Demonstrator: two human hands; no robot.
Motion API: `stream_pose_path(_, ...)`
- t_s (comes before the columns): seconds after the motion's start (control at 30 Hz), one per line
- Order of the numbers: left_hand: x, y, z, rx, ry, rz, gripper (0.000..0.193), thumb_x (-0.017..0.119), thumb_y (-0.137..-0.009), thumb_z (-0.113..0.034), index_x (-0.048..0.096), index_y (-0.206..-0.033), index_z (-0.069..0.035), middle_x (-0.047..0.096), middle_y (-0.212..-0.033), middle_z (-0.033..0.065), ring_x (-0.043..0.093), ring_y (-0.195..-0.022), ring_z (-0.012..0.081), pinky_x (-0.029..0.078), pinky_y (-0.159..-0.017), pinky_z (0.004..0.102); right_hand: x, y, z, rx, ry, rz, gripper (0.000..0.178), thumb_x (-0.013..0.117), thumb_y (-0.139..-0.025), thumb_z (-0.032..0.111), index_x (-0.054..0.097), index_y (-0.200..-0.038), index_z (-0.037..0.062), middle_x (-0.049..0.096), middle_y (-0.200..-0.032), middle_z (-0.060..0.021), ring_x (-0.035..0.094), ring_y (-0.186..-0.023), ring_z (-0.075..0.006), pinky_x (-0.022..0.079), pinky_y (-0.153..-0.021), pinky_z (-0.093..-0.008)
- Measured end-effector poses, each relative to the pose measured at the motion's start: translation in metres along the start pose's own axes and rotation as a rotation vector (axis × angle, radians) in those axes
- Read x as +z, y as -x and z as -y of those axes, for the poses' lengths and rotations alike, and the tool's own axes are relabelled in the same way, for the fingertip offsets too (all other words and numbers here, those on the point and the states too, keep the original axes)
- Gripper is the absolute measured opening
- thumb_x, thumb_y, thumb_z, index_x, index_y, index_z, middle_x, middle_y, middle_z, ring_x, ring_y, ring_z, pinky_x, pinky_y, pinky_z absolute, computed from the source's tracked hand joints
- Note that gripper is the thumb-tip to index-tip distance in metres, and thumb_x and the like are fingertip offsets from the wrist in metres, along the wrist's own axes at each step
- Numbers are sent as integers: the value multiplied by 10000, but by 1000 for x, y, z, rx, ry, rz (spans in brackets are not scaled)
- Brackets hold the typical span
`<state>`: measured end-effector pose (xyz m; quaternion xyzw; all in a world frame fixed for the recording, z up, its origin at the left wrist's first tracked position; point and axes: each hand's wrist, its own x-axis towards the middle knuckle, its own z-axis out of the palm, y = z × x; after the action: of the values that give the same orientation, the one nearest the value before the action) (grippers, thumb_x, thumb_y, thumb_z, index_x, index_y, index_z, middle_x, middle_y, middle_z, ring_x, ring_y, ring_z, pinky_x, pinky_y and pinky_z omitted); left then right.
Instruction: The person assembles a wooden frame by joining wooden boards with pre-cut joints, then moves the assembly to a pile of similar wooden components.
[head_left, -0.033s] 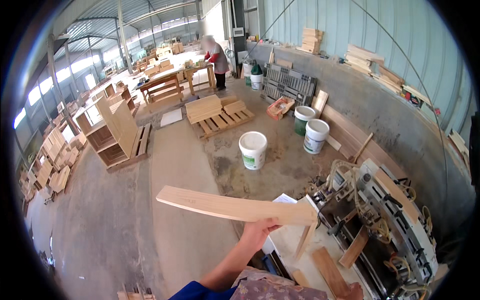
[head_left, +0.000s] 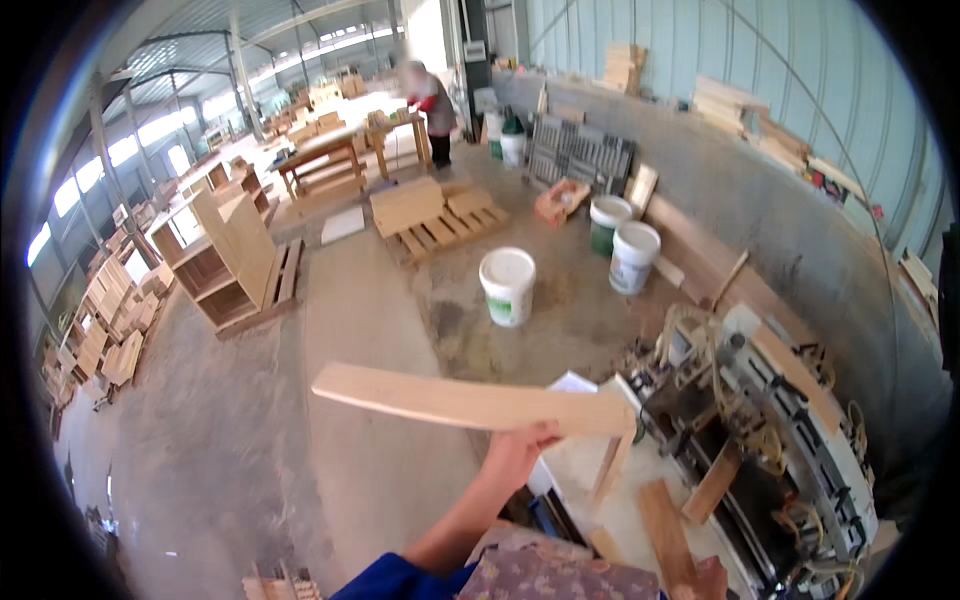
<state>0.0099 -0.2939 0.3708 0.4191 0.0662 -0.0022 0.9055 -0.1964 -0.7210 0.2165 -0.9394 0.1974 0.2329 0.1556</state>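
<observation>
My left hand [head_left: 518,455] is closed on the lower edge of a long pale wooden board [head_left: 450,395], which is held level above the floor and the machine's table. From the board's right end a narrow wooden piece [head_left: 612,465] slants down; whether the two are joined I cannot tell. Low in the picture, my right hand [head_left: 712,578] is closed at the near end of a shorter, browner wooden board [head_left: 667,535] over the white tabletop [head_left: 625,505]. Its fingers are partly cut off by the picture's lower edge.
A woodworking machine [head_left: 770,430] with clamps and hoses stands at the right, another wooden piece [head_left: 713,482] on it. White buckets [head_left: 508,290] stand on the floor ahead. Farther off are a pallet of boards [head_left: 440,220], a wooden cabinet [head_left: 225,260] and a person [head_left: 436,110] at a bench.
The view has shifted slightly, so the buckets and pallet sit a little higher. Both hands keep their holds, and the long board sits slightly higher in the picture.
</observation>
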Motion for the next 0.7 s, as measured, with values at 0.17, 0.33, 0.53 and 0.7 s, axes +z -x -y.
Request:
stream_pose_path(0.17,-6,-10,-1,25,120,122,451,598,-764,29,465,-1188,-45,574,-1055,73,574,-980,223,494,-841,375,16,4,19,-63,56,-89,537,774,-549,347,518,-907,40,520,-1046,-175,537,-930,-353,470,-722,-469)
stream_pose_path(0.33,-14,-12,16,57,96,68,233,556,-839,-36,537,-1065,19,587,-1032,125,588,-948,240,502,-849,380,39,13,26,-200,248,-168,626,738,-599,398,540,-1069,36,517,-1056,-203,511,-1004,-366,448,-824,-459)
stream_pose_path(0.53,-7,-15,11,112,77,110,335,599,-797,-8,505,-1118,19,580,-1041,106,601,-943,213,530,-820,355,-14,37,56,19,-339,-213,563,774,-584,256,436,-969,23,577,-813,-124,578,-752,-273,452,-674,-354)
stream_pose_path(0.7,3,-16,14,91,74,153,300,579,-812,-14,516,-1105,14,585,-1067,105,598,-965,219,525,-847,345,-94,63,106,-186,-1076,15,719,827,-525,338,497,-1068,2,548,-867,-14,514,-800,-96,392,-717,-217)
